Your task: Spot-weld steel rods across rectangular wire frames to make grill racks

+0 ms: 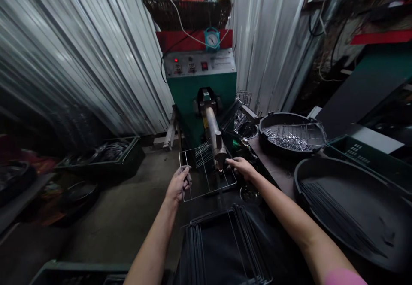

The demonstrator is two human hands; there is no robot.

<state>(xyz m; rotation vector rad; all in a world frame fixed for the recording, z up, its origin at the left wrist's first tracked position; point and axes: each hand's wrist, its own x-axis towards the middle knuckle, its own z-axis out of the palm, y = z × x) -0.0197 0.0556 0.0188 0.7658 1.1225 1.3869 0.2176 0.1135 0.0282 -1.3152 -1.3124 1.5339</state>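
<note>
A rectangular wire frame (206,186) with a few cross wires lies flat under the metal arm (214,137) of a green welding machine (201,85). My left hand (178,184) is closed on the frame's left edge. My right hand (240,167) pinches the frame's right side, close to the arm's lower tip. Thin cross wires (202,156) sit bunched near the arm. A stack of similar wire frames (225,246) rests below my arms, near my lap.
A round black tray (350,216) with thin dark rods is at my right. Behind it, another tray (291,132) holds shiny short wires. A dark crate (103,156) sits on the floor at left. Corrugated metal walls stand behind.
</note>
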